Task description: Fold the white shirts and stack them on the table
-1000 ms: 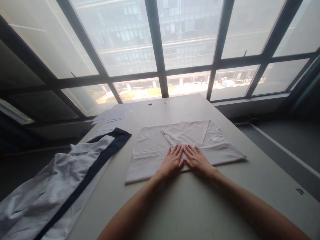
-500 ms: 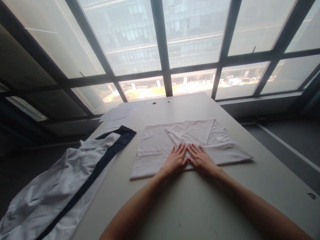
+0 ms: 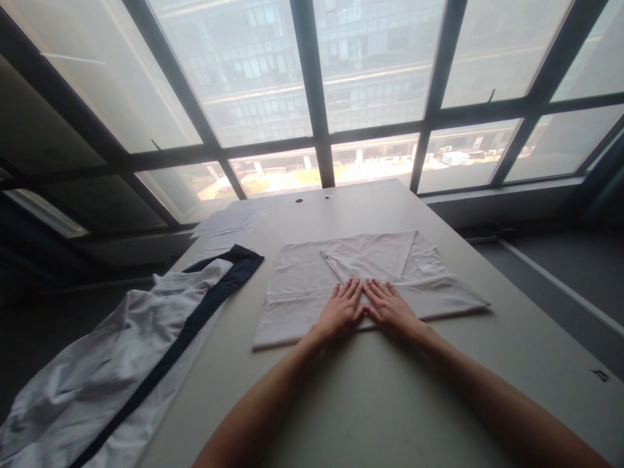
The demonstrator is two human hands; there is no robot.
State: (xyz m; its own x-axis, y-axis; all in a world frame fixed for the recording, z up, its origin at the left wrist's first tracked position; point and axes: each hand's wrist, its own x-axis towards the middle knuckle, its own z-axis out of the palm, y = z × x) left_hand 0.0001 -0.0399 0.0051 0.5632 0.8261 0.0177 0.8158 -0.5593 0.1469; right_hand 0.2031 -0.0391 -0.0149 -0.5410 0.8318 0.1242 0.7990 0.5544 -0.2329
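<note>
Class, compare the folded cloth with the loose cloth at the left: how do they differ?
The folded cloth lies fairly flat; the loose cloth is rumpled. The folded cloth looks pale all over; the loose cloth has a navy band. Both show pale fabric.

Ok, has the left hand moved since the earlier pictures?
No: judged against the left round hole in the table, the left hand keeps its place on the white cloth; only the view shifted.

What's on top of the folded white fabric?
The bare left hand and bare right hand rest palm-down on the folded white fabric, at its near side. The patch directly beneath them is covered, unseen.
</note>
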